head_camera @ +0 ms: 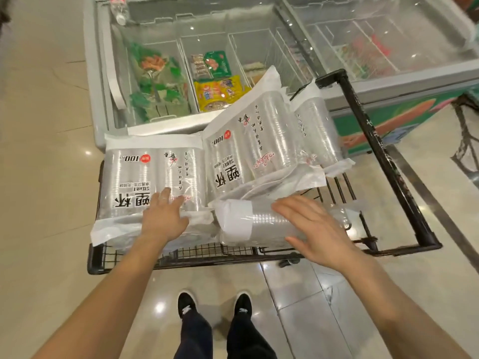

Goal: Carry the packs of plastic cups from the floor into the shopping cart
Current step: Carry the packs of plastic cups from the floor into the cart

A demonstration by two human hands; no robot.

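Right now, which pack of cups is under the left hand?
The flat pack at the left of the cart: the left hand rests on its near end; the other packs lie further right.

The shopping cart [388, 161] stood before me, the freezer [103, 73] behind it. In the cart the left pack [145, 177] lay flat, the right pack [259, 141] leaned beside it, and the near pack [261, 226] lay before that one.

On the flat clear plastic cup pack with white ends [145, 182], at the left of the black wire shopping cart [191, 263], "100PCS", "SUBEI" and large black "塑杯" are printed, seen upside down. The same words are shown on the tilted clear pack [259, 146] at the cart's middle. Smaller lines cannot be read.
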